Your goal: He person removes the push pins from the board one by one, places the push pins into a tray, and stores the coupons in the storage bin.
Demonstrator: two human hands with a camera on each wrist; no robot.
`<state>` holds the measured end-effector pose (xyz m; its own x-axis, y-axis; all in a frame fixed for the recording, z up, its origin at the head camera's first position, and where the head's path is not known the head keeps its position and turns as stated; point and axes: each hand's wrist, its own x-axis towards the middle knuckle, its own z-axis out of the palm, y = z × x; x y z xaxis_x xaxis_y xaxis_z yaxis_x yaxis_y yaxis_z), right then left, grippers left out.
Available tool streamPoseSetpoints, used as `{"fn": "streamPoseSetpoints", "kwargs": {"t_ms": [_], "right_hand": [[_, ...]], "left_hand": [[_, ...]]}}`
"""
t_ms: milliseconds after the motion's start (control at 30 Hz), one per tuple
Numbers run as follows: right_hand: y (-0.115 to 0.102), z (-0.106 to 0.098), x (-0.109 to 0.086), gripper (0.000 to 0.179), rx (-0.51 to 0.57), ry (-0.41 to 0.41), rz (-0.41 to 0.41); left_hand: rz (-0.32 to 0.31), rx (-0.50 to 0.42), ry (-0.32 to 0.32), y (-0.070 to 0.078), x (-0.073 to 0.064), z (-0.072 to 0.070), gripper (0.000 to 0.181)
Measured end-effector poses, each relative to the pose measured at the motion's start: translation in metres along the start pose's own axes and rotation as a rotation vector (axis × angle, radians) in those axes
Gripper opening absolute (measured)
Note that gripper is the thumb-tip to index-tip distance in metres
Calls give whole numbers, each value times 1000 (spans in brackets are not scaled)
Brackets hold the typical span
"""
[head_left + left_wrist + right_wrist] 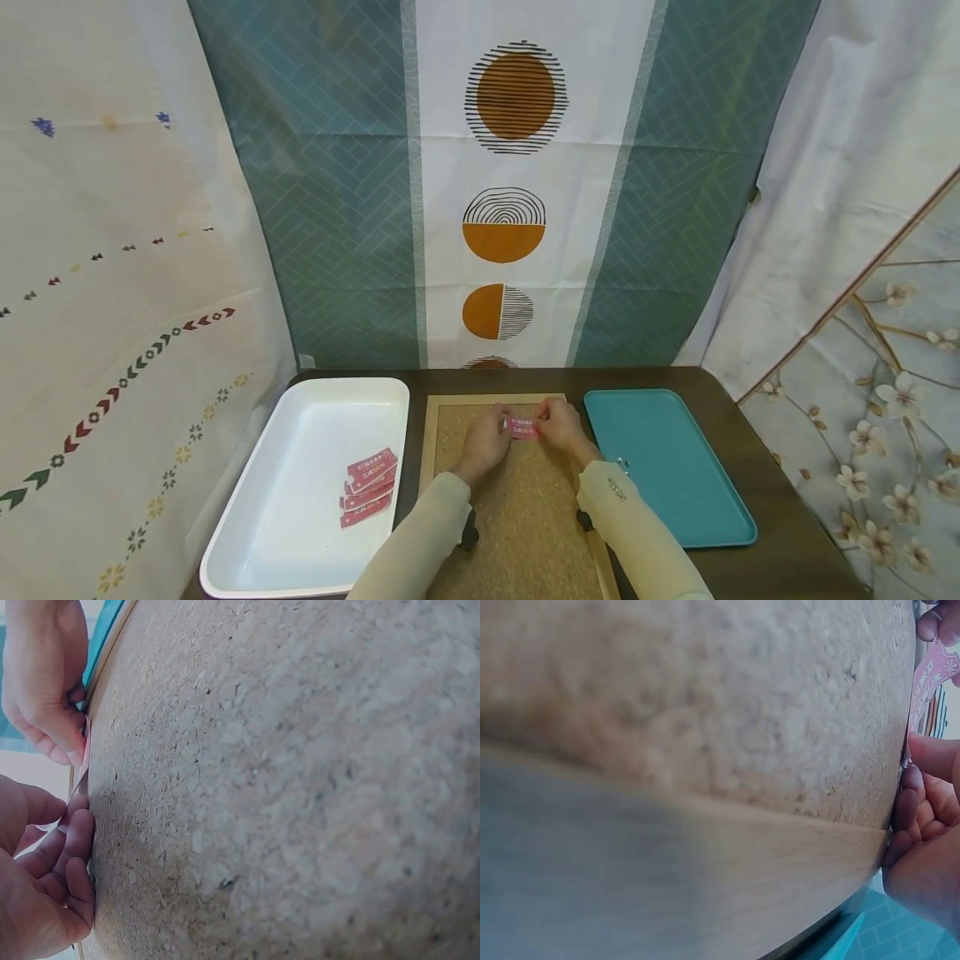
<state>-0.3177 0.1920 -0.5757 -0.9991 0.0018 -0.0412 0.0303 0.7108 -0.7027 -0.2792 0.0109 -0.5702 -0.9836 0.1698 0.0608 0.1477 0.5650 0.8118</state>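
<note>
A pink paper coupon (521,428) with white print is stretched between both hands near the top of the wood-framed cork board (517,525). My left hand (486,439) pinches its left end between thumb and fingers. At the other end, the right hand (561,427) pinches the coupon, its thumb on the paper in the right wrist view, where the coupon (928,679) bows slightly close over the cork. In the left wrist view the left hand's curled fingers (79,836) lie right at the board surface.
To the left, a white tray (258,500) holds several similar pink coupons (367,483) fanned along its right side. A teal tray (675,467) lies right of the board, with small shiny bits (622,463) near its left edge. Patterned curtains (345,183) hang behind the dark table (787,533).
</note>
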Motion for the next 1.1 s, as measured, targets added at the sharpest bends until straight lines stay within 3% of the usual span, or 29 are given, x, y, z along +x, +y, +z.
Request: {"fn": "streamPoseSetpoints", "kwargs": {"t_ms": [233,667,1100], "right_hand": [[-3,0,-1,6,21,-1,23],[1,-7,1,5,-59,18,-53],[-8,-23,-3,6,-133,39,-133]], "left_hand": [[10,-5,3,-2,0,1,33],[16,90,-12,2,4,-1,31],[-51,18,-35,7,2,-19,26]]}}
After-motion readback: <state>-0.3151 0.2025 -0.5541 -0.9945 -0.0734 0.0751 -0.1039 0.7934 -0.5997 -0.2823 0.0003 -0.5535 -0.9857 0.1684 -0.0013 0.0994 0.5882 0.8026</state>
